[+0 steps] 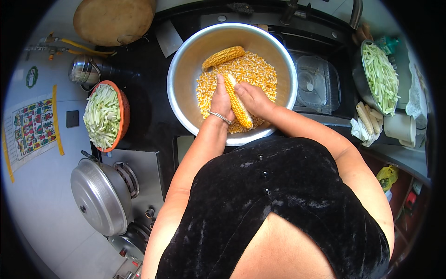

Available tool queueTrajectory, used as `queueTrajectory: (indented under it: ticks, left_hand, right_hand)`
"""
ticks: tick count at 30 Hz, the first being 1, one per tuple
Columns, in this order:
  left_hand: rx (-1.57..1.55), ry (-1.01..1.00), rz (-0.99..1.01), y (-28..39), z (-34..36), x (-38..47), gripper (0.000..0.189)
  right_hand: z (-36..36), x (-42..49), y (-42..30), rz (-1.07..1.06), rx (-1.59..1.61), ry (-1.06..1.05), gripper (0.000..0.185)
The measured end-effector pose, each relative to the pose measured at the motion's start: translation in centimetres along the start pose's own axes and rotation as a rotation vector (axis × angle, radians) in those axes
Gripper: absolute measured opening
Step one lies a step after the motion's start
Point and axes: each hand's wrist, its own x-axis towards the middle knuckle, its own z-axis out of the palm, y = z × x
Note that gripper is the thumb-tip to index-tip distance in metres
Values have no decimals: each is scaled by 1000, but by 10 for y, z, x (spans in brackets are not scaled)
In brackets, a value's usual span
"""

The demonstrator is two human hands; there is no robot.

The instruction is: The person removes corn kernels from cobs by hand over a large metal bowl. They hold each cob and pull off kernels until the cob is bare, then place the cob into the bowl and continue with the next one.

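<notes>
Over a wide metal basin [181,87], a corn cob [237,101] is held between both hands. Yellow kernels cover part of it, and a pale stripped strip shows along its right side. My left hand [221,101], with a silvery bangle [219,117] at the wrist, grips the cob from the left. My right hand [254,99] holds it from the right, thumb against the stripped side. Loose corn kernels [259,66] lie in the basin under the hands. A second cob [223,57], full of kernels, rests on them near the far wall.
An orange bowl [123,118] of cut pale-green vegetable strips stands left, above a lidded metal pot [101,198] on the stove. Rightward are a clear plastic container [317,83], another bowl of strips [381,80], bare cobs [366,117] and a white mug [400,130]. A faucet [289,12] stands behind.
</notes>
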Motion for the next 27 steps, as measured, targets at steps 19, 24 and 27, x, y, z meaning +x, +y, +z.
queueTrajectory:
  ticks: [19, 24, 27]
  left_hand:
    - [81, -97, 6, -5, 0, -2, 65]
    - [141, -106, 71, -7, -1, -1, 63]
    - [320, -83, 202, -20, -12, 11, 62]
  right_hand:
    - [-5, 13, -6, -146, -59, 129, 34]
    - [-9, 18, -5, -115, -93, 147, 33]
    - [-9, 19, -8, -130, -111, 156, 32]
